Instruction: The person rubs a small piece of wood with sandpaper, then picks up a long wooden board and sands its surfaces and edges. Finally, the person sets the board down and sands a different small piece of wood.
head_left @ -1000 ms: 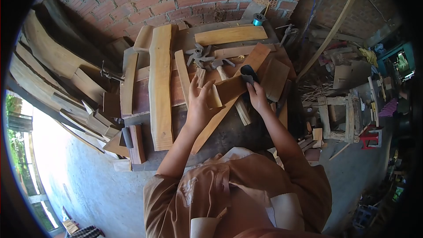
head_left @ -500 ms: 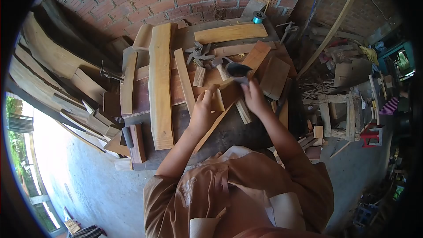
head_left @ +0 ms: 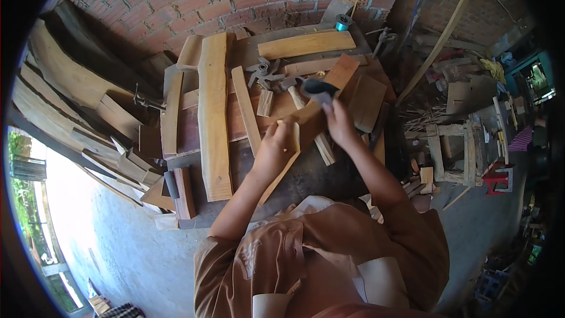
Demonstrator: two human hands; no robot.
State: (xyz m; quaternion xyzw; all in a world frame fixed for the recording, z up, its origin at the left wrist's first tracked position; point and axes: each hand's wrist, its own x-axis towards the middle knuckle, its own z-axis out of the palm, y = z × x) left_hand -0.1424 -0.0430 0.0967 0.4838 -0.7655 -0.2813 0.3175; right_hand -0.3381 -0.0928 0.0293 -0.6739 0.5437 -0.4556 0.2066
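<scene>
My left hand [head_left: 276, 145] is closed on the near end of a wooden block [head_left: 310, 119], steadying it above the workbench. My right hand [head_left: 339, 122] grips a curved dark sheet [head_left: 319, 89] with a greyish side, which looks like sandpaper; motion smears it a little. The sheet touches or lies very close over the block's far end. A long reddish-brown board [head_left: 342, 72] runs slantwise under both hands. Beside my right hand lies a narrow wood strip [head_left: 323, 147]. A hammer [head_left: 289, 82] sits just behind the block, its head partly hidden.
Around the workbench [head_left: 294, 179] lie a long plank [head_left: 215, 118], a pale board [head_left: 306, 43], a metal star-shaped knob [head_left: 264, 73], and a small wood block [head_left: 265, 103]. At the back stands a blue spool [head_left: 343, 22] near the brick wall. Planks [head_left: 76, 65] lean at left.
My right hand and the dark sheet have shifted slightly along the block. My left hand keeps its hold in nearly the same spot.
</scene>
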